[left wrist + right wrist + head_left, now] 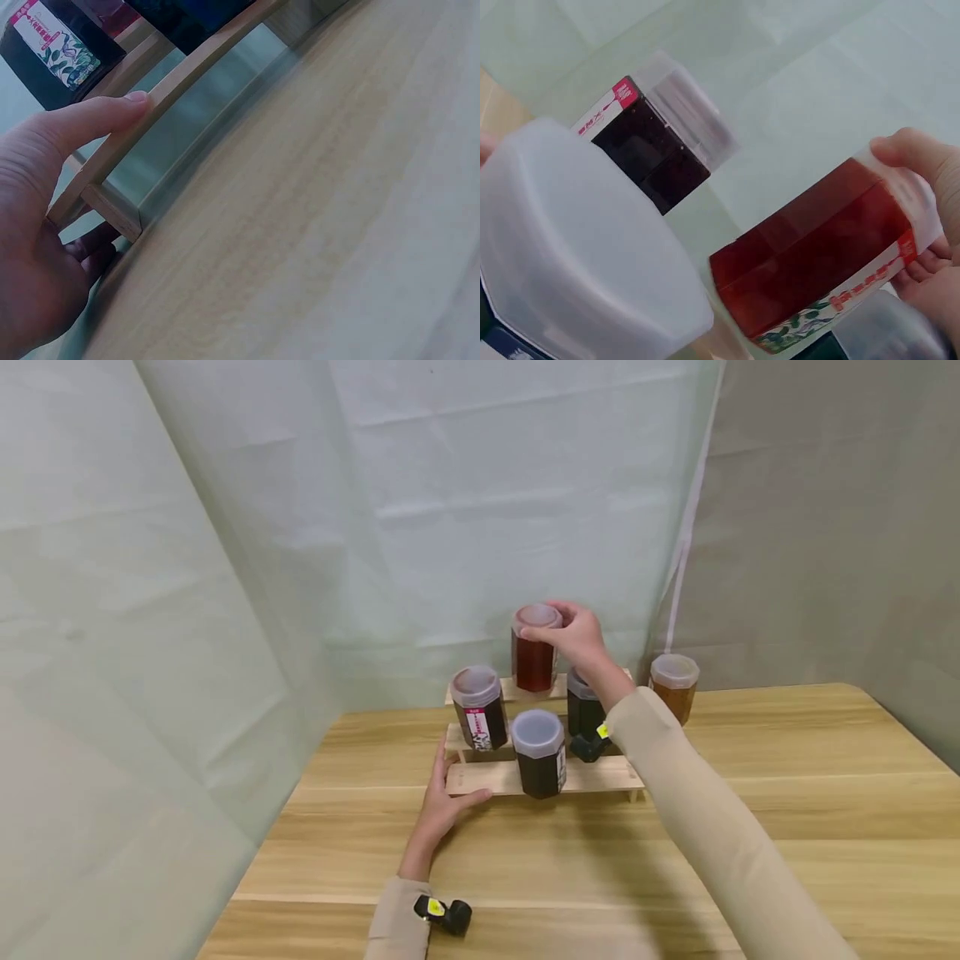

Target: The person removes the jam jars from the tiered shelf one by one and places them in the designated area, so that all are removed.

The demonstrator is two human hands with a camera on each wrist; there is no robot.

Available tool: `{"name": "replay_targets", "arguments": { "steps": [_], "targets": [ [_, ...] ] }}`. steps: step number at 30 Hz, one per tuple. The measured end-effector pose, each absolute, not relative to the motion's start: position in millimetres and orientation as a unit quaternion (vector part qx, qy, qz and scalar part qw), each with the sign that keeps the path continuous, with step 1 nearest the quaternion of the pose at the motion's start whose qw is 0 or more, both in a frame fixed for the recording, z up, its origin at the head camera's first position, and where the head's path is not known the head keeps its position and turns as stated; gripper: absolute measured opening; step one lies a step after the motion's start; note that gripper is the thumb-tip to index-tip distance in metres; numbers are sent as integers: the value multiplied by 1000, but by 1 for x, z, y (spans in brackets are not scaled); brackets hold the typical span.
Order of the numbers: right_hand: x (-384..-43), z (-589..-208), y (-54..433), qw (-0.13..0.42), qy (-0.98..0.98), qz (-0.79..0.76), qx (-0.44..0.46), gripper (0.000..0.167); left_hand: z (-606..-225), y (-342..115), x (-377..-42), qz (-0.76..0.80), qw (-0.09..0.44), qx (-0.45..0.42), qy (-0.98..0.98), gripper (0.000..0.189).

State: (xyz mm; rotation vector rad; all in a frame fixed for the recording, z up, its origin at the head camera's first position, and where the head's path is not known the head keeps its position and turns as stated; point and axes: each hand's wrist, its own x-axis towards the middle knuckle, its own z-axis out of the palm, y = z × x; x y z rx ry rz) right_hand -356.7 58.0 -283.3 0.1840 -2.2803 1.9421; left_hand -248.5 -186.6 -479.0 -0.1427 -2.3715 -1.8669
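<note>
My right hand (583, 639) holds a jar of dark red contents (534, 664) by its pale lid, at the top step of a tiered wooden rack (480, 779). In the right wrist view this red jar (817, 251) shows a red-and-white label with leaves. My left hand (441, 802) grips the rack's lower left end, its thumb over the plank and fingers below in the left wrist view. On the middle step stand a dark jar with a pink label (483, 727) and another dark jar (582, 708), partly hidden by my right wrist. A further dark jar (540, 772) occupies the front step.
An amber jar (675, 697) stands on the wooden table (787, 793) right of the rack, partly behind my right sleeve. Pale cloth (510, 510) hangs close behind the rack and along the left side. A grey cloth (825, 543) hangs at the right.
</note>
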Motion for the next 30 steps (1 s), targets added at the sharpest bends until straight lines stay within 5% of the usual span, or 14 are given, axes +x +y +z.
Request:
{"name": "replay_targets", "arguments": {
  "steps": [12,30],
  "targets": [
    [-350,-265,123,169,-713,680,2,70,-479,-174,-256,-613,35,-59,-787,119],
    [-321,-253,262,210,-732,642,-91,82,-458,-177,-252,-604,40,-54,-794,116]
  ]
}}
